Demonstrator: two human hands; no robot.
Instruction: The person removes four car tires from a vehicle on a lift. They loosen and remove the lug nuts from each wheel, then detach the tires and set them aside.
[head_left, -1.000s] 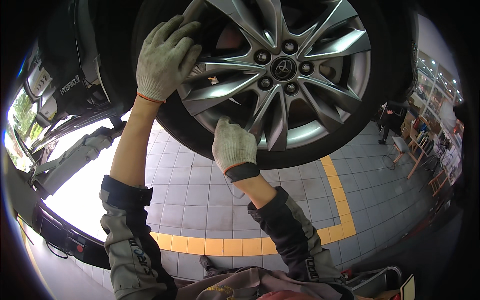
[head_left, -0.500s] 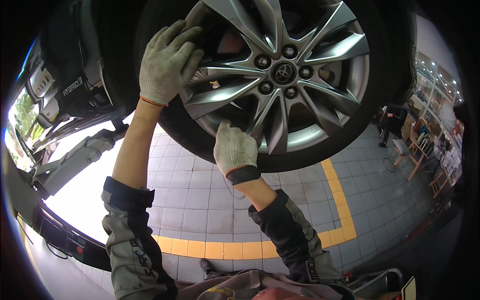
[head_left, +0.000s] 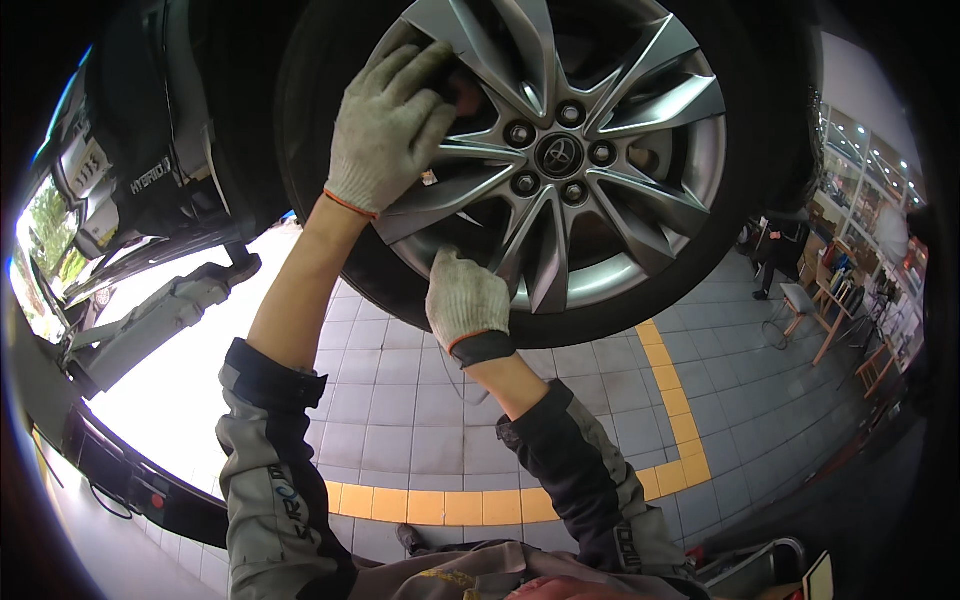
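A car wheel with a black tyre (head_left: 330, 240) and a silver multi-spoke alloy rim (head_left: 640, 100) fills the top of the head view, raised off the floor. My left hand (head_left: 385, 130), in a grey knit glove, lies on the upper left of the rim with its fingers curled around a spoke. Lower down, my right hand (head_left: 466, 305), also gloved, grips the bottom of the rim where a spoke meets the tyre. Several lug nuts ring the centre cap (head_left: 557, 155).
The car's dark body and underside (head_left: 150, 180) sit at the left above a grey lift arm (head_left: 150, 320). Grey floor tiles carry a yellow line (head_left: 450, 505). At the far right stand wooden stools (head_left: 830, 320) and a person (head_left: 775, 250).
My left hand has crept up and right along the rim onto a spoke. My right hand has held its place at the rim's bottom.
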